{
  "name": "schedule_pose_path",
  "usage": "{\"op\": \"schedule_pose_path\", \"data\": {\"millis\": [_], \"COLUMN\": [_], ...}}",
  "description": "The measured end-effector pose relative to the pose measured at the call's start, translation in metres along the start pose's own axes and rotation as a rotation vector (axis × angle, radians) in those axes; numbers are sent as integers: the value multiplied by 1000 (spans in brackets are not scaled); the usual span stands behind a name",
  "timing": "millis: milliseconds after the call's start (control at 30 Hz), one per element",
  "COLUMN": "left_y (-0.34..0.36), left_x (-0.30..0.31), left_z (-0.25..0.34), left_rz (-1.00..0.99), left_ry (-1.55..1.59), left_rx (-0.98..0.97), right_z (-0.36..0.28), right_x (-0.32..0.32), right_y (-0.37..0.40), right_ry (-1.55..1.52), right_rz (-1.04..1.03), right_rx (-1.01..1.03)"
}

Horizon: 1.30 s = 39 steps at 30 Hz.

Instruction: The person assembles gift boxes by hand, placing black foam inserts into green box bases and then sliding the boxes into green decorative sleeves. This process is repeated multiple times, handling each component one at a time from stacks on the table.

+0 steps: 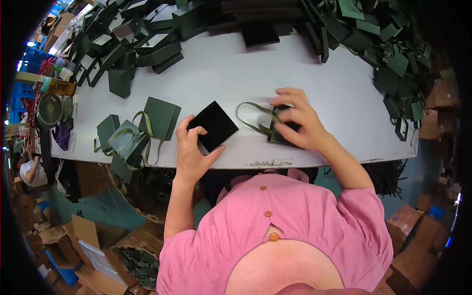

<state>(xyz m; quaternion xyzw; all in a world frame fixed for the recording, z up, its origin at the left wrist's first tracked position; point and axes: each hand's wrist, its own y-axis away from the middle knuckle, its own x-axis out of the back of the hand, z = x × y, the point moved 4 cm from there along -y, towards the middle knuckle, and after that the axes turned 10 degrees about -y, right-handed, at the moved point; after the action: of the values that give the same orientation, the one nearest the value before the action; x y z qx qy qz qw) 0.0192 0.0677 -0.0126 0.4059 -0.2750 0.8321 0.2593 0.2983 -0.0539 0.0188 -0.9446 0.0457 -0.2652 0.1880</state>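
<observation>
My left hand has its thumb and fingers closed around the edges of a square box half with a black inside, tilted corner-on above the white table. Motion blurs my right hand, whose fingers are spread over a dark green box lying on the table. A loop of olive-green ribbon extends left from that box; the hand partly covers the box. Left of my left hand lie a larger dark green box and a smaller ribbon-tied box.
Piles of dark green boxes line the table's back left, with ribboned boxes at the right. Dark stacked pieces stand at the back. A small fan is beyond the left edge. Cardboard cartons stand on the floor.
</observation>
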Motion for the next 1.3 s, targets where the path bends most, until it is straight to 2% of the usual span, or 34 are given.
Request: {"op": "schedule_pose_path", "data": {"millis": [67, 100, 200, 267, 333, 500, 633, 733, 767, 867, 933, 1000, 1033, 1067, 1133, 1200, 1267, 1300], "left_y": [-1, -3, -16, -24, -31, -36, -29, -28, -24, -23, -21, -26, -33, -39, -58, -79, -94, -92], "left_x": [-4, -5, -9, -18, -24, -8, 9, 13, 3, -2, -15, -22, -22, -20, -6, 19, 66, 83], "left_z": [1, 8, 36, 50, 57, 62, 81, 62, 50, 62, 81, 77, 72, 65, 38, -14, -70, -107], "left_rz": [35, 58, 96, 84, 66, 41, -113, -201, -330, -185, -258, -217, -194, -184, -139, 69, 79, 34], "left_ry": [79, 121, 197, 179, 160, 235, 245, 502, 590, 692, 726, 751, 767, 716, 44, -578, -667, -700], "left_rx": [16, -2, -76, -146, -164, -231, -357, -366, -406, -334, -414, -429, -442, -388, -322, -246, 194, 350], "right_z": [-15, -20, -12, -6, -12, -21, -29, -36, -37, -31, -35, -31, -22, -11, 9, 19, 9, 3], "right_x": [11, 13, 5, 4, 5, 18, 29, 31, 29, 14, -10, -30, -34, -36, -48, -58, -65, -72], "right_y": [28, 40, 71, 81, 78, 68, 51, 40, 37, 29, 21, 11, 2, -5, -24, -48, -70, -77], "right_ry": [133, 229, 238, 188, 112, 95, 14, -141, -200, -224, -119, -68, -76, -85, -5, 316, 543, 656], "right_rz": [-36, -93, -83, -49, -64, -82, -151, -195, -212, -129, -116, -30, -52, -76, -141, -174, -128, -102], "right_rx": [74, 24, -103, 7, 118, 185, 195, 194, 194, 81, 131, 218, 204, 178, 24, 60, 52, 36]}}
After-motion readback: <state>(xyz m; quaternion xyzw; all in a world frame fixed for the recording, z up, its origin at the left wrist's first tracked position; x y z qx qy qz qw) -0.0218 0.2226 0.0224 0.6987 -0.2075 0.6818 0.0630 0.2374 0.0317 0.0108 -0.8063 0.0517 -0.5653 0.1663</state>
